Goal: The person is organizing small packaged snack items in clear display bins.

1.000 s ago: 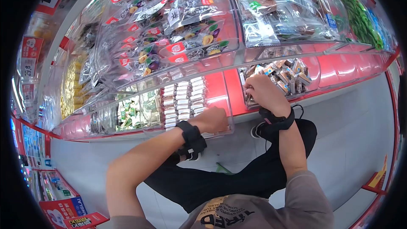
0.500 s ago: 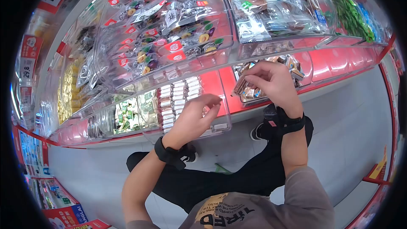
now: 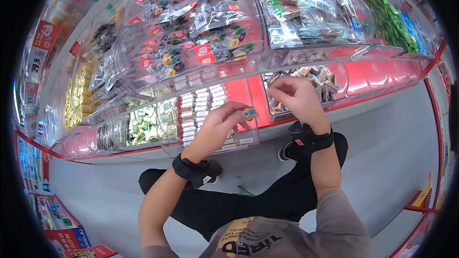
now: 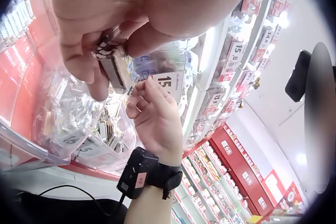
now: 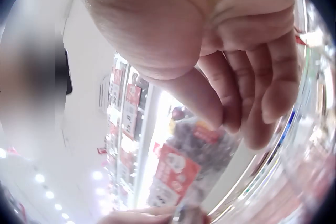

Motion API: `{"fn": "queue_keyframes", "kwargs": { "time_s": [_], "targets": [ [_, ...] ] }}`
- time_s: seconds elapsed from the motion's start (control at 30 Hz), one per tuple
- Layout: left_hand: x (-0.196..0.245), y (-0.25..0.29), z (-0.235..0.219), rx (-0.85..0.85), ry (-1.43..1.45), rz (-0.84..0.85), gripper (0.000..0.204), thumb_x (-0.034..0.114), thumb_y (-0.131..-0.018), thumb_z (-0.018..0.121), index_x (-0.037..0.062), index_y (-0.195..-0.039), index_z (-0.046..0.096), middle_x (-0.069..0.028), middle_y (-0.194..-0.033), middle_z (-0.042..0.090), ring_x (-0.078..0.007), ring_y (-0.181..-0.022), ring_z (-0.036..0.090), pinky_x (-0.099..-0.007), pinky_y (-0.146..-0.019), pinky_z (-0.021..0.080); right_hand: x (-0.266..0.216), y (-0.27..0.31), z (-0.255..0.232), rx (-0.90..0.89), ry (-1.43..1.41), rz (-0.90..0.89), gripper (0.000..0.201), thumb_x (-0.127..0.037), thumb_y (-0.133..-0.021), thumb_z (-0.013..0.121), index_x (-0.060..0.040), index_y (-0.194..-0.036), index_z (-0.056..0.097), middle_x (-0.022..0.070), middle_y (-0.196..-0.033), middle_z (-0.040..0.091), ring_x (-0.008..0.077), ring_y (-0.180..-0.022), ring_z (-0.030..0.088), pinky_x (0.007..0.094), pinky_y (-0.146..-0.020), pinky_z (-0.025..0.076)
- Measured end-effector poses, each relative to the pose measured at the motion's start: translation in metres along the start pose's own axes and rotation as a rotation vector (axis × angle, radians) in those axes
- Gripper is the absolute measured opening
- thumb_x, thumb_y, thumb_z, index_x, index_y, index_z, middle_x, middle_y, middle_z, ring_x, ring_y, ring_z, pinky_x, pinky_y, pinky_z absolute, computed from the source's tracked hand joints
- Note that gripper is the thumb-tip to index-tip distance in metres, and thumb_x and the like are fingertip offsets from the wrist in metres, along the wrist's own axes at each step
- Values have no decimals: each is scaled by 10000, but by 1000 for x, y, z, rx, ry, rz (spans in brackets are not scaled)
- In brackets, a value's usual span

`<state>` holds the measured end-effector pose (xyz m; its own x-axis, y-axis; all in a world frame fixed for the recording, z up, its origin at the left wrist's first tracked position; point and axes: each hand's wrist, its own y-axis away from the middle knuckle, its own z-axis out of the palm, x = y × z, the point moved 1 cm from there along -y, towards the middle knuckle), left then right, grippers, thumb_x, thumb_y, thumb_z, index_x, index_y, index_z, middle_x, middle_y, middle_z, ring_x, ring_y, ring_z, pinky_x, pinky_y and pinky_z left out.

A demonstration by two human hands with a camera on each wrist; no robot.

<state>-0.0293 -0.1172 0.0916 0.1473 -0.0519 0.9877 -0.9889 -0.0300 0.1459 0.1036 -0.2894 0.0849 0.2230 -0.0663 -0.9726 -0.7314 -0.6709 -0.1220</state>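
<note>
Floor: grey tiles (image 3: 387, 129) are spread below the shelving, where dark trousers (image 3: 224, 208) and a grey-brown T-shirt (image 3: 296, 234) are seen at the near side.
Room: a ceiling lamp (image 4: 301, 158) and further lit shelving are caught in the left wrist view; at the far left of the head view a price card (image 3: 37, 62) marked 29.8 is mounted.
Shelf surface: a strip of red base (image 3: 259, 98) is exposed between two lower bins.
Upper left bin: its clear wall (image 3: 205, 72) is filled behind with plum-printed bags (image 3: 217, 16), laid overlapping.
Upper right bin: clear bags (image 3: 296, 0) with blue and green labels are heaped in it; green packs (image 3: 389, 24) are stacked to its right.
Lower left row: white-and-brown bars (image 3: 203, 110) are set in neat columns, green-and-white packets (image 3: 146, 124) are piled beside them, and gold packs (image 3: 79, 100) are placed farther left.
Lower right bin (image 3: 270, 113): loose wrapped pieces (image 3: 327, 83) are jumbled inside.
Wrapped bar (image 3: 249, 113): it is pinched between thumb and fingers of the left hand (image 3: 215, 126) — raised in front of the lower bins.
Right hand (image 3: 300, 99): it is held apart from the left, over the lower right bin — fingers loosely bent, thumb near the index finger.
</note>
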Motion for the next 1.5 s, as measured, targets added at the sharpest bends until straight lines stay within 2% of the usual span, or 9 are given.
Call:
{"fn": "queue_keyframes", "kwargs": {
  "time_s": [0.17,0.33,0.6,0.73,0.77,0.87,1.07,1.17,1.5],
  "targets": [
    [5,0,-9,16,-211,-107,310,153,-901,498,-32,-1147,539,-76,-911,635,-111,-776,574,-245,-689,456,19,-6,-25,303,572,-75,141,-163,-770,616,-23,-787,615,118,-715,621,281,-639,590,362,-622,472],
    [-12,-10,-24,55,-467,-152,279,90,-773,665,-3,-1033,627,-25,-805,619,-51,-710,511,-243,-606,437,44,-9,-41,268,720,-106,122,-151,-758,611,-34,-790,620,118,-741,626,294,-726,610,397,-665,477],
    [-55,-41,-13,-102,-1110,93,203,112,-672,677,-28,-809,623,-162,-845,594,-329,-750,573,-395,-684,460,49,-4,-27,66,867,-102,128,-173,-733,627,-62,-795,637,115,-746,630,297,-755,612,415,-674,473],
    [-50,-54,5,-201,-1146,-73,270,124,-670,671,-37,-870,586,-227,-829,570,-394,-852,543,-425,-752,444,66,-5,-9,-4,904,-171,156,-243,-744,629,-87,-761,637,100,-688,624,305,-699,612,427,-629,469],
    [-64,-60,0,-260,-1158,66,303,132,-672,670,-50,-900,587,-238,-792,584,-400,-796,561,-429,-716,453,68,-5,-5,-18,932,-148,170,-260,-752,619,-92,-746,637,102,-677,621,309,-687,611,429,-620,468],
    [-59,-63,0,-464,-1080,-108,346,142,-670,674,-55,-939,581,-244,-775,599,-389,-758,586,-423,-671,464,64,-4,2,-50,999,-83,210,-290,-774,585,-96,-711,633,118,-658,613,318,-656,607,434,-601,465],
    [-49,-60,-5,-543,-1009,-80,286,164,-670,686,-51,-847,619,-200,-703,609,-335,-676,606,-369,-625,472,62,-1,7,-84,971,-74,215,-272,-807,548,-82,-750,630,146,-666,608,330,-687,609,451,-606,463],
    [-59,-58,-11,-371,-729,-132,243,162,-679,691,-52,-775,630,-175,-641,602,-314,-627,603,-346,-605,473,56,-1,7,-96,943,-38,210,-272,-813,549,-79,-802,633,150,-679,609,338,-707,607,457,-621,464],
    [-45,-50,5,-311,-1174,74,253,159,-663,715,-61,-746,622,-220,-680,602,-369,-685,606,-395,-631,478,64,-1,6,-51,924,-81,218,-277,-782,576,-65,-791,627,159,-672,619,333,-679,622,439,-617,486]
  ]
}}
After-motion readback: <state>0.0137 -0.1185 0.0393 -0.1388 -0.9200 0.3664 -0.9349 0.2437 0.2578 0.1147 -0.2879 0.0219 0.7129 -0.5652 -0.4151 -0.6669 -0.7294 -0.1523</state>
